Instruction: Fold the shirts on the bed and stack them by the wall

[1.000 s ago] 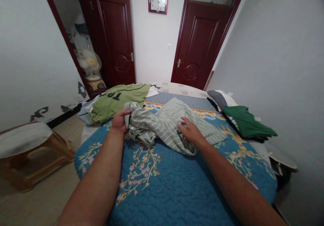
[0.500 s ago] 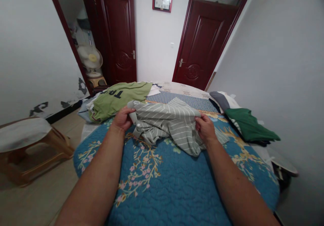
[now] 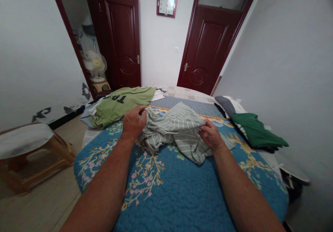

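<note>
Grey-green cloth with thin white stripes lies loosely bunched at the middle of the bed: a striped garment (image 3: 179, 122), right between the two hands and within easy reach of both. From where I stand, the right hand (image 3: 211, 134) has its thumb and forefinger pinching the garment's right-hand edge, the other fingers curled in beneath. That grip seems meant to keep the edge lifted and drawn out, since a taut line of cloth runs leftward from it. The left hand (image 3: 134, 122) is at the garment's left end, its thumb and forefinger bent up against the cloth; I cannot tell whether they are closed on it. Having the hands at opposite ends probably helps spread the fabric between them.

The cloth looks thin and soft, sagging into rounded folds on the near side and lying flatter, in a pointed flap, on the far side. Under it, the blue quilted cover (image 3: 169, 194) is stitched in wavy ridges and printed with pink-blossomed branches. To the far left, a lime-green shirt (image 3: 135, 96) with black lettering drapes over other clothes; to the right, a dark green garment (image 3: 256, 129) lies flat near the bed's edge. Both sit well out to the sides, perhaps to leave working room. A cloth-topped stool (image 3: 61, 155) with glossy brown legs stands at left.
</note>
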